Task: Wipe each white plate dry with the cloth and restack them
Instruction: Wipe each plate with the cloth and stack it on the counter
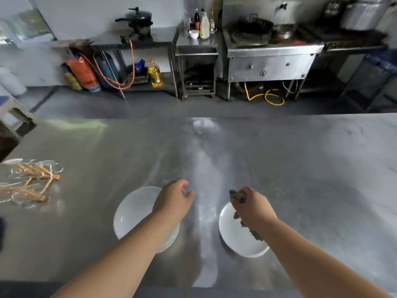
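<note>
A stack of white plates (134,214) sits on the steel table in front of me, left of centre. My left hand (175,201) hovers above its far right edge with fingers loosely curled and nothing in it. To the right lies a single white plate (236,237). My right hand (252,208) is above that plate's far edge and grips a dark grey cloth (238,196), bunched in the fist, with a tail hanging down over the plate.
The steel table (300,168) stretches wide ahead and to the right. A bundle of dry stalks in clear wrap (30,181) lies at the left edge. Beyond the table are a stove with a wok (253,31), shelves and gas cylinders (86,74).
</note>
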{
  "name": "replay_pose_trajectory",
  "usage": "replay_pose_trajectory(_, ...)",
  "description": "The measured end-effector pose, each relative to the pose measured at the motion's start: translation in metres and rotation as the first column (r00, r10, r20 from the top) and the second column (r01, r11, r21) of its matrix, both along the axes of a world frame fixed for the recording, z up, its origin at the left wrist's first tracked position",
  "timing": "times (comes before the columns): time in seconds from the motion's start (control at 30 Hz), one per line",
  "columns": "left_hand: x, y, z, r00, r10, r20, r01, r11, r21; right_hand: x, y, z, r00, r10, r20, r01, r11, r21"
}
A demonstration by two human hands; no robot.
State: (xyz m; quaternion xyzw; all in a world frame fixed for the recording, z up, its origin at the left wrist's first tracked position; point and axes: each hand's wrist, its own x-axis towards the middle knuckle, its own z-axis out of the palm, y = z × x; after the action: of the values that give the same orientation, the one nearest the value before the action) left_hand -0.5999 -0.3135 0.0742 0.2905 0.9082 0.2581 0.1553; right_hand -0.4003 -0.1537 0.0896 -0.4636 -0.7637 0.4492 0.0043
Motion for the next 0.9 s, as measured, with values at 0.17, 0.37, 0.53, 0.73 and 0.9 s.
replay_pose_trajectory(0.17, -0.062, -0.077, 0.009, 0.988, 0.15, -0.025, -0.151, 0.988, -0.016, -0.068, -0.06, 0.007, 0.993, 0.109, -0.033, -0.111, 0.992, -0.054)
replay_pose_trajectory(0.37, -0.098, -0.162, -0.013, 0.972, 0.235, -0.024, -0.236, 0.956, -0.176, -0.112, -0.122, -0.015, 0.987, 0.159, -0.006, -0.159, 0.987, -0.036)
replay_pose_trajectory(0.53, -0.103, -0.184, -0.026, 0.982, 0.185, 0.037, -0.176, 0.968, -0.178, -0.12, -0.148, -0.028, 0.987, 0.137, 0.08, -0.141, 0.988, 0.059)
replay_pose_trajectory(0.73, -0.113, -0.184, -0.025, 0.991, 0.107, 0.08, -0.094, 0.984, -0.153, -0.122, -0.153, -0.033, 0.999, 0.003, 0.044, -0.007, 0.996, 0.085)
replay_pose_trajectory(0.9, -0.118, -0.182, -0.013, 0.986, 0.058, 0.156, -0.059, 0.998, 0.005, -0.125, -0.152, -0.02, 0.992, -0.102, -0.069, 0.106, 0.993, 0.059)
